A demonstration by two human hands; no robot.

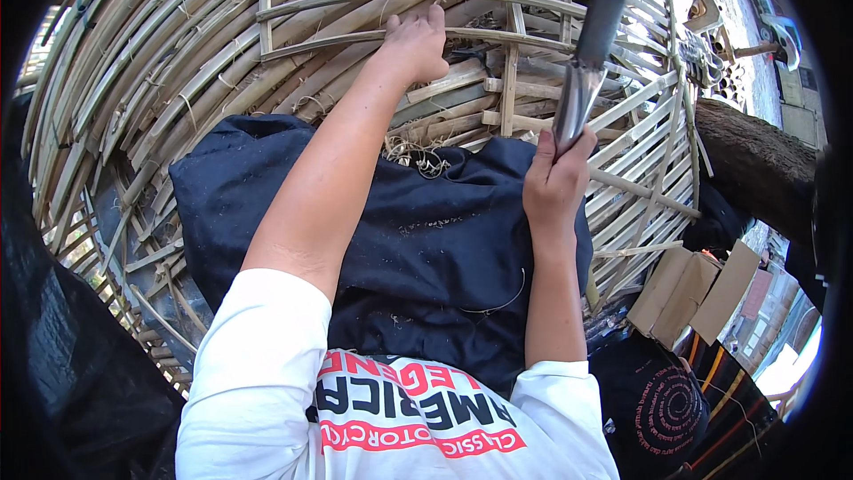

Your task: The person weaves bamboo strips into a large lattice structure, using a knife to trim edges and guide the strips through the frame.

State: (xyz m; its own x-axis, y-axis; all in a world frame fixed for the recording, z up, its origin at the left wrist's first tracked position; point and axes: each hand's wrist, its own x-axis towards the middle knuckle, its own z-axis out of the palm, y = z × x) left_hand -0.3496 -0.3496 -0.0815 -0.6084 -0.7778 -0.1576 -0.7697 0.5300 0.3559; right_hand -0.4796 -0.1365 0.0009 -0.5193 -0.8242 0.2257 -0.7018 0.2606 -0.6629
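Note:
My left hand (416, 43) reaches far forward over a lattice of split bamboo strips (355, 7). Its fingers bend over the lowest long strip (324, 46), and their tips are partly hidden. In front of my chest on the right, my right hand (558, 180) is closed round the lower end of a metal tool. This tool (582, 93) has a shiny, tapered lower part and a dark, straight-sided upper part, and points upward above the lattice's right side. Its exact kind is unclear. A black cloth (426, 249) covers my lap beneath both arms.
Bamboo poles and strips (151, 80) curve across the left and back. Light shavings (418, 158) lie by the cloth's far edge. To the right are more slats (653, 147), a thick log (755, 147), an opened cardboard box (680, 289) and a black printed item (653, 400).

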